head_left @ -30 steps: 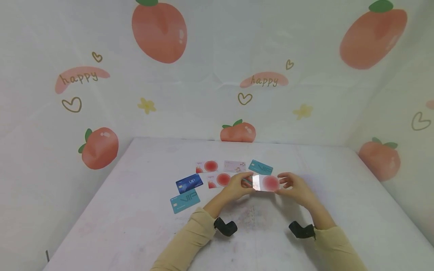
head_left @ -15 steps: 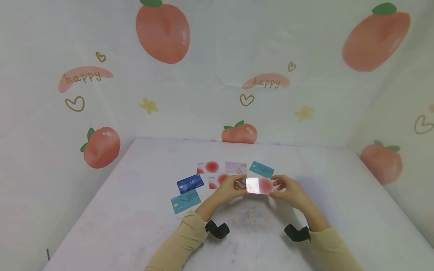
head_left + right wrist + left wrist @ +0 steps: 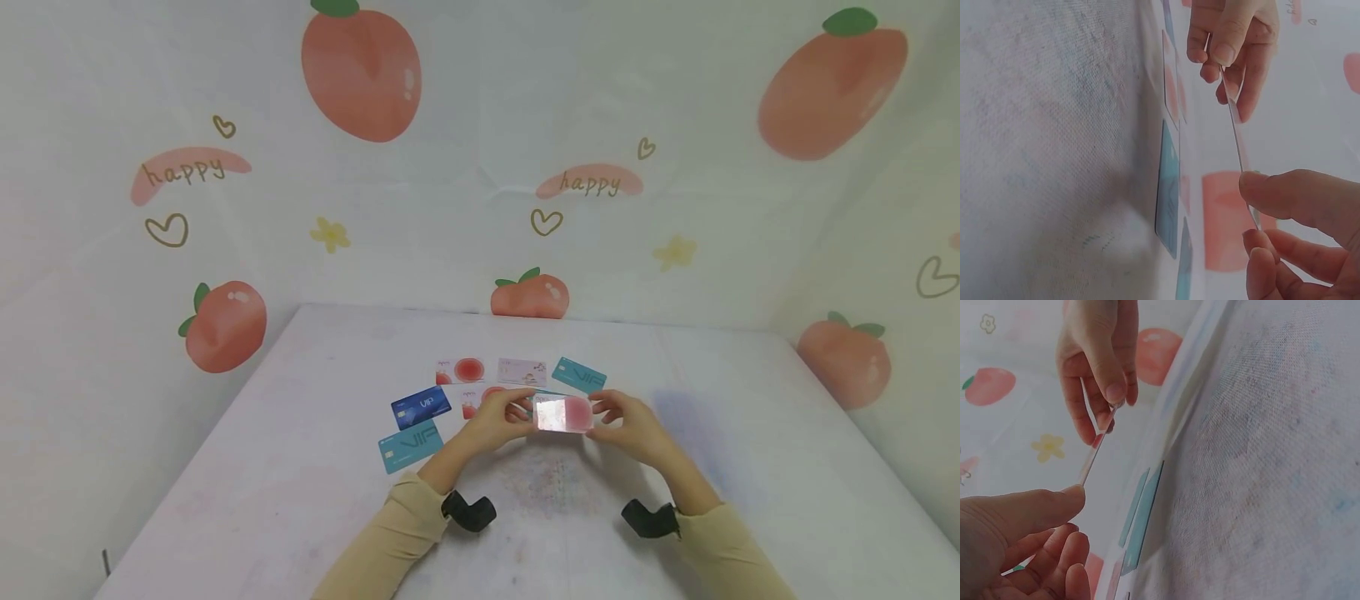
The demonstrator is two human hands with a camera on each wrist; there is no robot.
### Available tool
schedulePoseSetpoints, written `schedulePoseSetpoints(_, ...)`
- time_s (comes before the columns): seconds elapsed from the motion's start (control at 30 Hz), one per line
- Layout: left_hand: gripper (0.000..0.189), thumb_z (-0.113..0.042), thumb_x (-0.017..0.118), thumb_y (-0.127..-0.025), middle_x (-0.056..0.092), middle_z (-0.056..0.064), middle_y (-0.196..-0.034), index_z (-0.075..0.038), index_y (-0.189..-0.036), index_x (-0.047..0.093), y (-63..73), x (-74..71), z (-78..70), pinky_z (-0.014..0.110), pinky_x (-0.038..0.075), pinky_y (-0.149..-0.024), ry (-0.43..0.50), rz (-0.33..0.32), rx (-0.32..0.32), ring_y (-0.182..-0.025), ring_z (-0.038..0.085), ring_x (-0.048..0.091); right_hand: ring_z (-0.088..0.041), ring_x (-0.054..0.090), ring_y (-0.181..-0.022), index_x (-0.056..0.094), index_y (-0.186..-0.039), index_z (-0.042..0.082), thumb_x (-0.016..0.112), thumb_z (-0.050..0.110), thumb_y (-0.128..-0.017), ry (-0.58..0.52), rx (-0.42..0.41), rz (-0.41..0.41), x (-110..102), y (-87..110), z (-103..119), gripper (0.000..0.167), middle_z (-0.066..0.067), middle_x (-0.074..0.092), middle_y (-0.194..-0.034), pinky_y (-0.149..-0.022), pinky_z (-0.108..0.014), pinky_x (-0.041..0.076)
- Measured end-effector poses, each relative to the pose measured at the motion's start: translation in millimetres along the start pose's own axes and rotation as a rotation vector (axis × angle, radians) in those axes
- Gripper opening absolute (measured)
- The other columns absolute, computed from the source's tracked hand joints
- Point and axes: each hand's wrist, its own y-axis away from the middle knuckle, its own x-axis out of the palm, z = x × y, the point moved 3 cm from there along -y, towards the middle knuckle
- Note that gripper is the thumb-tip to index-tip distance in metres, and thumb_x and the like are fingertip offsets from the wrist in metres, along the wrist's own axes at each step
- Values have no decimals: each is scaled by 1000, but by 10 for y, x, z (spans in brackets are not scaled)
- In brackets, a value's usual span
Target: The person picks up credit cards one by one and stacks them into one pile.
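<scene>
A white card with a pink-red circle [image 3: 578, 414] is held up above the table, with bright glare over its left part. My left hand [image 3: 491, 421] pinches its left end between thumb and fingers. At the other end my right hand [image 3: 632, 429] pinches it in the same way. Both wrist views show the card [image 3: 1092, 456] nearly edge-on, apart from the tabletop. Behind it a teal card [image 3: 1168, 187] lies on the table, mostly hidden in the head view. A peach-print card [image 3: 471, 400] lies beside my left hand, partly covered by it.
Other cards lie flat on the white table [image 3: 300, 517]: a blue VIP card [image 3: 422, 407], a teal VIP card [image 3: 411, 446], another teal card [image 3: 580, 375], a pale pink card [image 3: 522, 372] and a second peach-print card [image 3: 460, 371]. Fruit-print cloth [image 3: 450, 217] hangs behind.
Both hands have moved left together with the held card, and slightly nearer to me. The glare on the card covers more of it than a second ago. The cards on the table stay put.
</scene>
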Motion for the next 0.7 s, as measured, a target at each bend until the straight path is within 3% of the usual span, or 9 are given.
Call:
schedulePoseSetpoints(0.07, 53, -3, 69, -80, 62, 23, -106, 6, -129, 50, 50, -28, -93, 38, 53, -86, 7, -2, 11, -92, 31, 62, -24, 58, -91, 54, -121, -2, 74, 15, -77, -5, -23, 6, 9, -1, 2, 51, -19, 64, -108, -69, -25, 50)
schedulePoseSetpoints(0.2, 53, -4, 69, -80, 62, 22, -105, 4, -130, 51, 72, -53, -83, 37, 54, -86, -5, -2, 1, -92, 29, 62, -24, 58, -90, 54, -120, -1, 74, 16, -77, 5, -49, 6, 25, -7, 11, 51, -18, 64, -106, -69, -24, 50)
schedulePoseSetpoints(0.3, 53, -9, 70, -81, 62, 16, -106, -1, -130, 52, 46, -55, 26, 33, 54, -86, -29, -3, -22, -94, 25, 61, -24, 58, -90, 55, -120, -1, 74, 17, -77, 16, -56, 4, 43, -11, 27, 51, -18, 64, -106, -69, -24, 50)
schedulePoseSetpoints(0.7, 54, -14, 73, -80, 62, 12, -107, -3, -129, 54, 134, -119, 75, 32, 53, -87, -52, -16, -55, -95, 21, 60, -23, 57, -91, 56, -119, 2, 76, 18, -76, 2, -11, 12, 129, -27, 79, 50, -15, 64, -107, -72, -27, 50)
